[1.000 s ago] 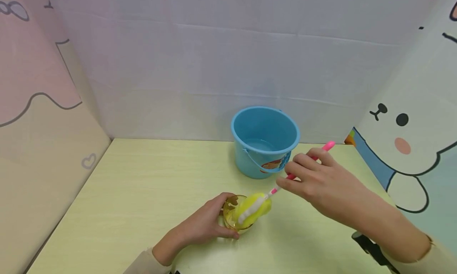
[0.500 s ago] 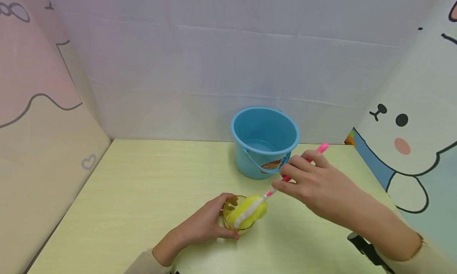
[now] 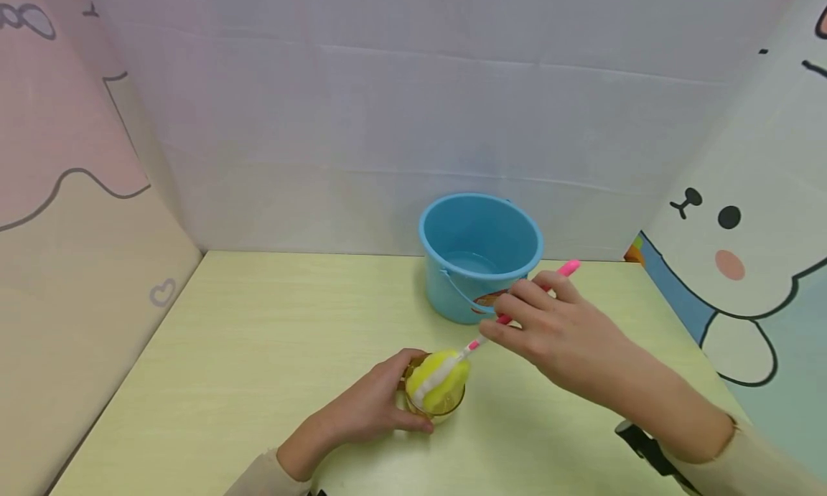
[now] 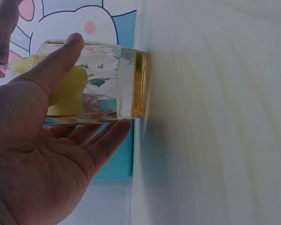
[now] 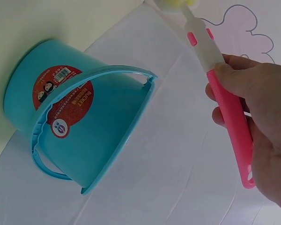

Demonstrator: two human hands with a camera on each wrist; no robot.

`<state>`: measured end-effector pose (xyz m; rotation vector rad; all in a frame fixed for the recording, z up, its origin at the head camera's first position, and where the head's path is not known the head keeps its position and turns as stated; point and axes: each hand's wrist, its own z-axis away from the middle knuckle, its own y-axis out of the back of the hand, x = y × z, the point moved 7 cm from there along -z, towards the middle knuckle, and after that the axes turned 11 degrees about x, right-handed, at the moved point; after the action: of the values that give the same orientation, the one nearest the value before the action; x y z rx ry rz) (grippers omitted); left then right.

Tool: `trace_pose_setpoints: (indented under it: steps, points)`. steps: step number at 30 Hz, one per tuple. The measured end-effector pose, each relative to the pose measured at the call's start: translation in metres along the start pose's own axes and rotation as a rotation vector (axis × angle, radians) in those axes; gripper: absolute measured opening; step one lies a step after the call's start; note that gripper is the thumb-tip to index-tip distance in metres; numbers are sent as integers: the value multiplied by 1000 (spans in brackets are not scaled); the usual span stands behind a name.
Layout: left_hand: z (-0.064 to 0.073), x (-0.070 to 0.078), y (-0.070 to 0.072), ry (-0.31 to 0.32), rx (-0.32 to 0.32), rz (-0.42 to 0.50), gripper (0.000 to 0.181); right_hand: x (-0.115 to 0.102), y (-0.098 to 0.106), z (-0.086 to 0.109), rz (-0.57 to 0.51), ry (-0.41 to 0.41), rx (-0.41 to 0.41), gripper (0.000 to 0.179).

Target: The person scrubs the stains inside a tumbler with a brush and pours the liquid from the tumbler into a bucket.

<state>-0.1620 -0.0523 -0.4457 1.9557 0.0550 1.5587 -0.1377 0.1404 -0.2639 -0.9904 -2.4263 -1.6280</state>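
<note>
My left hand (image 3: 371,401) holds a clear amber-tinted glass (image 4: 103,79) upright on the table, thumb on one side and fingers on the other. My right hand (image 3: 549,324) grips the pink handle (image 5: 227,110) of a sponge cup brush. The brush's yellow and white sponge head (image 3: 441,380) sits in the glass's mouth, its handle slanting up to the right. Through the glass wall in the left wrist view, the sponge (image 4: 68,93) reaches partway down, above the thick base.
A light blue bucket (image 3: 446,295) with a handle and a red label stands behind the hands, near the back wall. The pale yellow table (image 3: 271,316) meets a white cloth wall (image 3: 362,123) at the back and cartoon-printed panels at both sides.
My right hand has moved left and slightly down, bringing the sponge head from the glass's right rim further into its mouth. The left hand and glass have stayed in place.
</note>
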Motion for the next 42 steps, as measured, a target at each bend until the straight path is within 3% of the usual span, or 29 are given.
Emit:
trace_pose_setpoints:
  steps: [14,42]
  points:
    - [0,0,1,-4,10,1,86,5,-7,-1,36,-38,21,55]
    - [0,-2,0,29,5,-37,89,19,-9,11,75,-92,-75,64]
